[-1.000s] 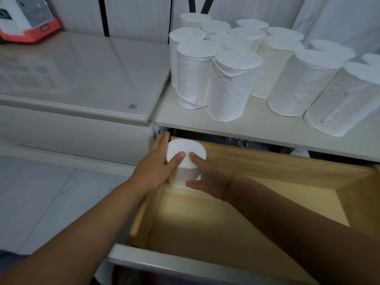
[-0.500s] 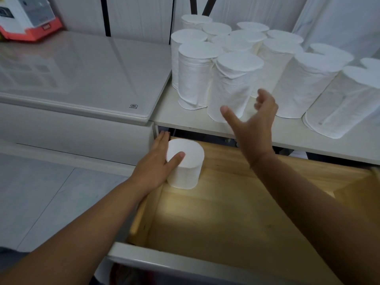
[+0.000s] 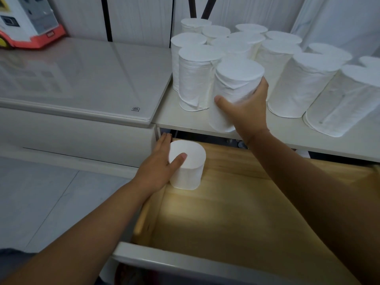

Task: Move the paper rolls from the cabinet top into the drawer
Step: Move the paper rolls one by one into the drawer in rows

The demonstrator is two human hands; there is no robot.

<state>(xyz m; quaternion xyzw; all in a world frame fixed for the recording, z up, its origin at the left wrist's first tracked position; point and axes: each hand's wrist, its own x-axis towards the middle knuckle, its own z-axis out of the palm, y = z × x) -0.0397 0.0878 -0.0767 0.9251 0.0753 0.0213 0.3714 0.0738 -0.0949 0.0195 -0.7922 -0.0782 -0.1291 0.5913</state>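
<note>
The right hand (image 3: 245, 112) is wrapped around the front paper roll (image 3: 232, 93) on the cabinet top (image 3: 185, 120) — thumb across its near face, fingers curled behind its right side. That roll leans, its lower end jutting a little over the front edge of the top; whether it still touches the surface is hard to tell, since the hand covers that spot. Just to its left another upright roll (image 3: 194, 79) stands very close, and a crowd of further rolls (image 3: 304, 83) fills the top behind and to the right, several tilted and pressed against each other.

Below, the wooden drawer (image 3: 236, 212) stands pulled out. One short roll (image 3: 188, 164) sits upright in its back-left corner. The left hand (image 3: 158, 167) cups this roll from the left, fingers flat between roll and drawer side, thumb resting on its top edge — a loose, half-spread hold rather than a clamp. The rest of the drawer floor lies bare, with the right forearm crossing above it.

To the left of the cabinet a glossy grey slab (image 3: 82, 79) with a small printed mark at its corner overlaps the top's left edge. At its far end stands a white and red appliance (image 3: 30, 27), partly cut off by the frame
</note>
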